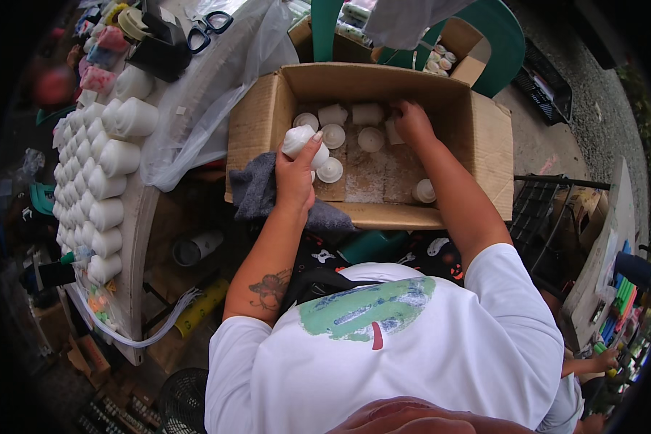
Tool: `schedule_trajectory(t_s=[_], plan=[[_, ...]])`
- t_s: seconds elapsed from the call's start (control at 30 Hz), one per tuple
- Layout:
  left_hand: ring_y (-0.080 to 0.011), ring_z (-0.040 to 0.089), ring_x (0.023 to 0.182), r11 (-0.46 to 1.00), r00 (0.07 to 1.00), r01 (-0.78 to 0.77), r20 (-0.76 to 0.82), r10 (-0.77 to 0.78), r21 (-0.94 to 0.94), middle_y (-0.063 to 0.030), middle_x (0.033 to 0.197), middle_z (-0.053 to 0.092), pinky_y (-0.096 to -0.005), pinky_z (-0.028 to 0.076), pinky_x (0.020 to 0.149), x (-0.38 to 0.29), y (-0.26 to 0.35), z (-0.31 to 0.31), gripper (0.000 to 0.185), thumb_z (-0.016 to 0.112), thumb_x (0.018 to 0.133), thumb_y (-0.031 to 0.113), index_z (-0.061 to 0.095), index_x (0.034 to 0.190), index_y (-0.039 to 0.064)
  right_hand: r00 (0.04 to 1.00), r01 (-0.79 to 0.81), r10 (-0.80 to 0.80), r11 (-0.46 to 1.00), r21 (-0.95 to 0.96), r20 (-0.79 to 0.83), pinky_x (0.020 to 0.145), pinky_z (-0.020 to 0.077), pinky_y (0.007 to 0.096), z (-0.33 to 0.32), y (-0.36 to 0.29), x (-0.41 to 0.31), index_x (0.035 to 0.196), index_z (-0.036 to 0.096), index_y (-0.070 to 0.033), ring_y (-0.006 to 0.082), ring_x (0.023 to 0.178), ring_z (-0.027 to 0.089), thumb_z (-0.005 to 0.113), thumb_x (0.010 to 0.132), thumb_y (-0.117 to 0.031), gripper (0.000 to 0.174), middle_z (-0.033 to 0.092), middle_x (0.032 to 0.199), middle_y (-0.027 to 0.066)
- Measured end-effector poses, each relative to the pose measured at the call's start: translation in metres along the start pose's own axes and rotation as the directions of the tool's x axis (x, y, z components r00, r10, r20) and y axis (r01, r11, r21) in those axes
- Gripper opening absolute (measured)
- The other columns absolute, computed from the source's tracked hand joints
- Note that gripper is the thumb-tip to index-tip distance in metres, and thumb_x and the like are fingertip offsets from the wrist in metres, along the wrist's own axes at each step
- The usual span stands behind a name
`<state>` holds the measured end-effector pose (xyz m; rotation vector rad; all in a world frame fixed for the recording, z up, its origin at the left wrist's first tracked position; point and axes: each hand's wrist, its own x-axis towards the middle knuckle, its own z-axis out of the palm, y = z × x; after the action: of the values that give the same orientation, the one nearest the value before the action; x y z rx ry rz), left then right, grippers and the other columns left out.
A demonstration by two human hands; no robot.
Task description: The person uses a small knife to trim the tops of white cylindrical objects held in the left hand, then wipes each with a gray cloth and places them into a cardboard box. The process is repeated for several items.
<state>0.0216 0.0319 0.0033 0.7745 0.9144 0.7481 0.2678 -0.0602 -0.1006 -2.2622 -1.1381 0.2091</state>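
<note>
An open cardboard box (325,213) lies before me with several white candle-like pieces (370,139) on its bottom, some on their sides. My left hand (298,173) holds white rounded pieces (298,141) over the box's left part; how many is hard to tell. Deep in the box at the back right, my right hand (412,122) has its fingers at a white piece (394,132); whether they grip it cannot be told. A dark grey cloth (255,187) hangs over the box's near left edge, beside my left wrist.
On the left, a table (141,217) bears rows of white pieces (108,214), a plastic sheet (217,97) and scissors (209,31). A green plastic chair (499,49) stands behind the box. A black crate (542,81) lies back right. Another person's arm (588,364) shows at lower right.
</note>
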Motion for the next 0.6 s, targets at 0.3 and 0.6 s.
schedule_trajectory(t_s=[0.3, 0.6], plan=[[-0.0160, 0.059, 0.097, 0.995, 0.995, -0.094, -0.046, 0.093, -0.019, -0.0061, 0.106, 0.060, -0.0301, 0.048, 0.086, 0.006, 0.001, -0.004, 0.044, 0.075, 0.078, 0.003, 0.052, 0.115, 0.005, 0.918, 0.088, -0.001, 0.975, -0.202, 0.395, 0.101, 0.0334, 0.0582, 0.013, -0.039, 0.007, 0.129, 0.050, -0.013, 0.0355, 0.130, 0.039, 0.060, 0.076, -0.012, 0.054, 0.043, 0.140, 0.0141], [-0.0164, 0.058, 0.100, 0.999, 0.998, -0.043, -0.036, 0.042, -0.009, -0.0066, 0.108, 0.058, -0.0311, 0.047, 0.089, 0.003, 0.002, -0.003, 0.051, 0.075, 0.078, 0.003, 0.047, 0.121, 0.005, 0.899, 0.123, -0.009, 0.965, -0.231, 0.437, 0.094, 0.0451, 0.0480, 0.044, -0.034, 0.036, 0.124, 0.059, -0.017, 0.0319, 0.117, 0.054, 0.060, 0.079, -0.016, 0.045, 0.056, 0.126, 0.0182]])
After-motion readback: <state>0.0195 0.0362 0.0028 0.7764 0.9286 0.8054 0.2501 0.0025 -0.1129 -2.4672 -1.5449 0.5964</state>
